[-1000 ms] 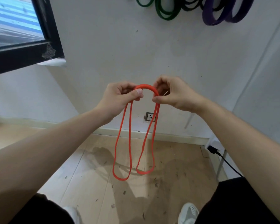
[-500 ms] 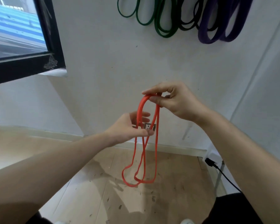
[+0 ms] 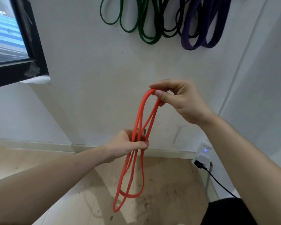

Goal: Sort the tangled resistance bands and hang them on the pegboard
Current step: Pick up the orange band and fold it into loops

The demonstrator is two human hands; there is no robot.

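An orange resistance band (image 3: 140,117), folded into a double loop, hangs in front of the white wall. My right hand (image 3: 180,101) pinches its top fold between thumb and fingers. Lower down, my left hand (image 3: 128,145) is closed around the strands at mid-length, and the loops dangle below it toward the floor. High on the wall hang green bands (image 3: 146,28), black bands (image 3: 170,28) and purple bands (image 3: 201,34); their pegs are out of the frame.
A black-framed window (image 3: 28,46) is at the upper left. A white plug with a blue light and a black cable (image 3: 203,156) sits at the wall's base on the right. Below is a wooden floor (image 3: 161,184) with scattered debris. The wall turns a corner at right.
My left hand let go of the band's top, slid down and closed around the strands at mid-length. My right hand kept the top fold. The view tilted up, showing more of the hung bands.
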